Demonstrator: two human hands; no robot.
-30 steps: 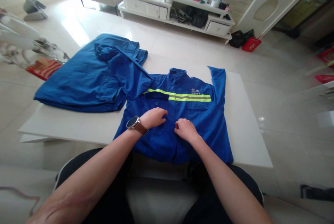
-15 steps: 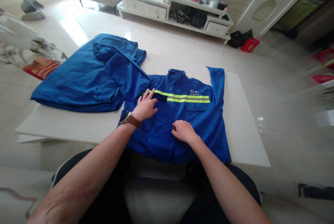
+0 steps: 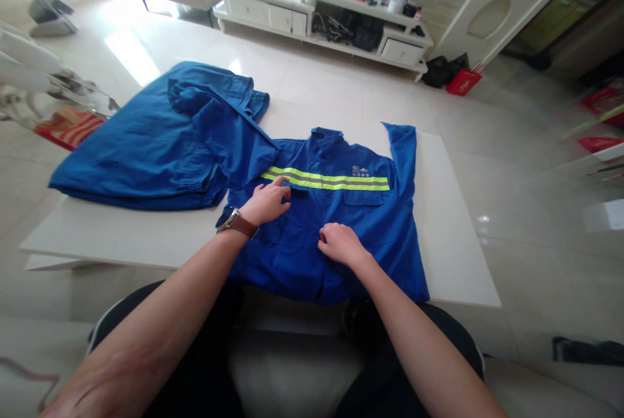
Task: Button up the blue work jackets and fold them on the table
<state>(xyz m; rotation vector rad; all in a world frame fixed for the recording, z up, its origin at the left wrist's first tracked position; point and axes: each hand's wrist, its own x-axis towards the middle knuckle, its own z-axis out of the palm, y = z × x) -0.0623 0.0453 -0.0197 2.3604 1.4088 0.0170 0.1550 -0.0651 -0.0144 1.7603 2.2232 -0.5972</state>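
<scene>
A blue work jacket (image 3: 370,229) lies front up on the white table, its collar pointing away from me. A yellow-green stripe with a grey middle (image 3: 336,182) crosses its chest. My left hand (image 3: 268,202) touches the chest pocket flap (image 3: 298,192) on the left, just under the stripe, with fingers bent a little and apart. Lower on the jacket, beside the front closure, rests my right hand (image 3: 341,242). Its fingers are curled closed, and whether they pinch the cloth is hidden. The jacket's right-side sleeve (image 3: 403,151) is folded upward; its left-side sleeve (image 3: 234,125) lies over another blue garment.
A folded blue garment (image 3: 127,138) covers the left of the white table (image 3: 458,236). Beyond stands a white TV cabinet (image 3: 263,12) with small items on it. A red bag (image 3: 463,82) sits on the floor, and a broom and dustpan (image 3: 53,18) stand far left.
The pocket flap, which covered part of the stripe, now lies down below it. My left hand has moved slightly toward me with its fingers drawn in. My right hand stays in place.
</scene>
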